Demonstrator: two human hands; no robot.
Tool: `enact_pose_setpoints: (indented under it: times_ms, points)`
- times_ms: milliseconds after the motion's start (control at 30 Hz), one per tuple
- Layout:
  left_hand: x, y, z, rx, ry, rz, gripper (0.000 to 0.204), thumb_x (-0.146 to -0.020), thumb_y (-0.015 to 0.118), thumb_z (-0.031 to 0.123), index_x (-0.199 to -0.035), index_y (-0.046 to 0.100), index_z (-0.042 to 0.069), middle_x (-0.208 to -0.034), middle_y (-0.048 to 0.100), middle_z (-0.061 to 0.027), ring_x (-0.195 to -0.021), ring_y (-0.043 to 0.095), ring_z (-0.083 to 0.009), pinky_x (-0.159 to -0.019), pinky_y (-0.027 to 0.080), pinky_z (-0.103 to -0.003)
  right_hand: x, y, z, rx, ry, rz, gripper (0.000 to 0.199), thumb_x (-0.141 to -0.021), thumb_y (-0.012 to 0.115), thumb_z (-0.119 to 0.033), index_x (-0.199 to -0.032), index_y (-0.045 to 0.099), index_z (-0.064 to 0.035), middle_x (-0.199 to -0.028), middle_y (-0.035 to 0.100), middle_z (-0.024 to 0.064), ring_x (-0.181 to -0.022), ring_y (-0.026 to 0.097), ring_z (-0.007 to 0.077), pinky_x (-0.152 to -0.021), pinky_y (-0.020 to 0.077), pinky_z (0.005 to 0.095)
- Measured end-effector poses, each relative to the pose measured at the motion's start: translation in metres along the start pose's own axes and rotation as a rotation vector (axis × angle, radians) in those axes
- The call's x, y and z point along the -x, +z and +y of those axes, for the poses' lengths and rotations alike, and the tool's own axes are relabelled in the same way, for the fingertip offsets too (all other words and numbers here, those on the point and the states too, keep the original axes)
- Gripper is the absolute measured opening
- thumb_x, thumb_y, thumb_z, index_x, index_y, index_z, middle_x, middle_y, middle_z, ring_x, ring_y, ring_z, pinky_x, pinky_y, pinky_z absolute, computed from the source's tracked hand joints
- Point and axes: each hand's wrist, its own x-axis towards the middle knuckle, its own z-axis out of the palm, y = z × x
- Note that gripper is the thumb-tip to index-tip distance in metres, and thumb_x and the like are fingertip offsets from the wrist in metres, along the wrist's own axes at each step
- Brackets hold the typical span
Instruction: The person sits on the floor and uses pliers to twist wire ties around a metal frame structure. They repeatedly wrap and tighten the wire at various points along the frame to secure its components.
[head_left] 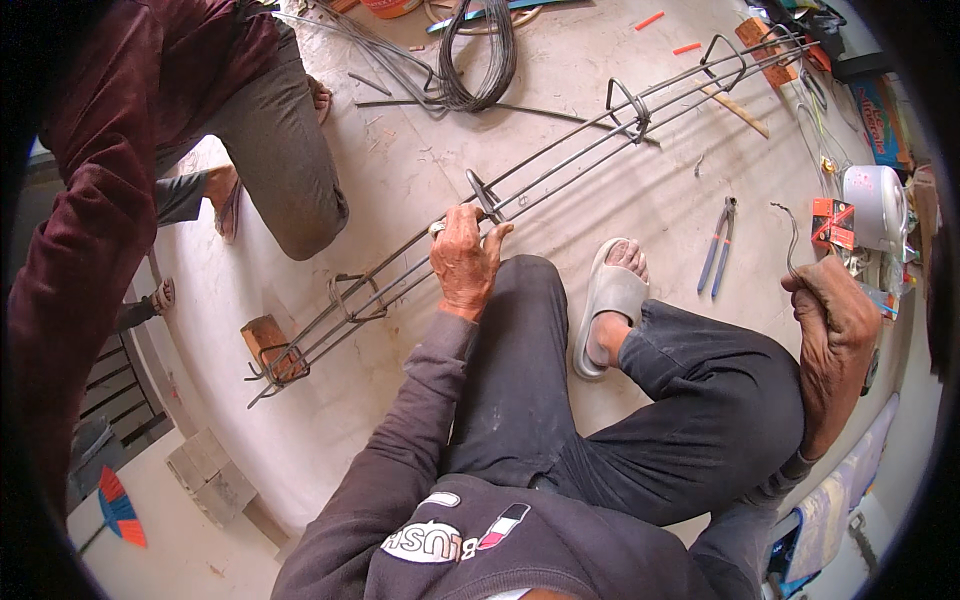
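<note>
A long steel rebar cage [575,174] of thin bars and bent stirrups runs slantwise across the floor. My left hand [466,262] is closed on its bars, close beside one stirrup [486,196]; the fingertips are partly hidden. Out to the right, my right hand [838,325] pinches a short bent piece of tie wire [793,238], which sticks up from the fingers. Between that hand and the cage lie pincers [716,250] with blue handles.
A brick [265,342] props the cage's near left end, another brick [766,55] its far right end. A wire coil [476,102] lies beyond. Another person [270,130] is at the left. A red box [832,222] and white round container [872,195] stand right.
</note>
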Motion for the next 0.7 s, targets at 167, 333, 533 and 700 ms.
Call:
enact_pose_setpoints:
  times_ms: [167,333,533,700]
  points:
    - [-0.005,0.009,0.001,0.027,0.012,0.084,0.039,-0.074,0.087,0.034,-0.089,0.063,0.006,-0.08,0.063,-0.0086,-0.066,0.062,-0.0276,-0.062,0.048,-0.038,0.0,-0.005,-0.004,0.019,-0.015,-0.028,0.004,-0.084,0.066,0.004,-0.086,0.063,0.0059,-0.077,0.06,0.0149,-0.069,0.06,0.0248,-0.065,0.0459,0.0347]
    - [-0.004,0.01,0.0,-0.008,0.072,0.068,0.04,-0.074,0.086,0.036,-0.083,0.058,0.009,-0.074,0.06,-0.0069,-0.062,0.059,-0.0274,-0.058,0.044,-0.038,0.001,-0.002,-0.004,-0.05,-0.08,-0.029,0.005,-0.081,0.066,0.005,-0.085,0.063,0.0058,-0.077,0.06,0.0159,-0.067,0.06,0.027,-0.063,0.0452,0.0357]
    - [-0.006,0.014,-0.005,-0.011,0.158,0.082,0.042,-0.077,0.083,0.041,-0.082,0.056,0.009,-0.071,0.057,-0.0064,-0.059,0.055,-0.0253,-0.057,0.043,-0.037,0.005,-0.004,-0.011,-0.044,-0.122,-0.109,0.007,-0.079,0.066,0.006,-0.084,0.063,0.0058,-0.076,0.06,0.0166,-0.066,0.06,0.0292,-0.062,0.0447,0.0363]
    - [-0.002,0.01,-0.013,-0.004,0.164,0.092,0.041,-0.079,0.081,0.044,-0.083,0.059,0.009,-0.073,0.058,-0.0065,-0.058,0.056,-0.0245,-0.055,0.044,-0.036,0.002,0.004,-0.012,-0.235,-0.134,-0.229,0.006,-0.078,0.066,0.005,-0.083,0.062,0.0042,-0.075,0.06,0.0164,-0.066,0.061,0.0296,-0.062,0.0452,0.0368]
